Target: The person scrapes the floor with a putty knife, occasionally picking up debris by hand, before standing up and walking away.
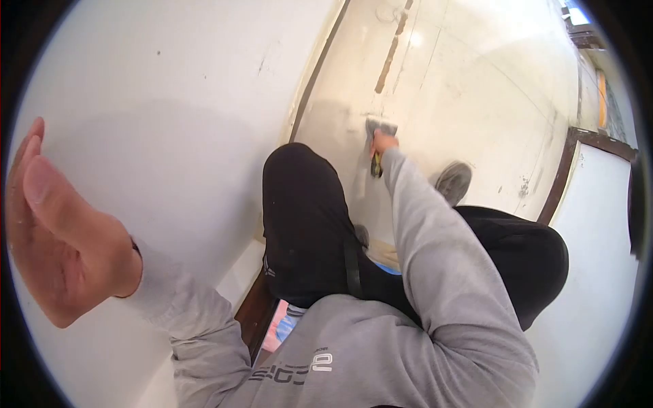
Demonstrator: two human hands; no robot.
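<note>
My right hand (385,143) is wrapped round the handle of a putty knife (381,126). Its wide metal blade is at the pale, marked surface (476,102), and a black and yellow handle end sticks out below my fist. Ahead of the blade runs a narrow brown strip (389,64) in that surface, with thin cracks or lines beside it. At far left my left hand (68,238) is raised close to the camera and near the white wall (190,75). It holds nothing; its fingers are extended, with the thumb apart from the palm.
My bent knees in black trousers (306,224) frame the work spot, and a dusty shoe (454,182) rests on the pale surface. A dark gap (316,71) runs along the white wall's edge. Brown trim (561,177) borders a white panel (592,204) at right.
</note>
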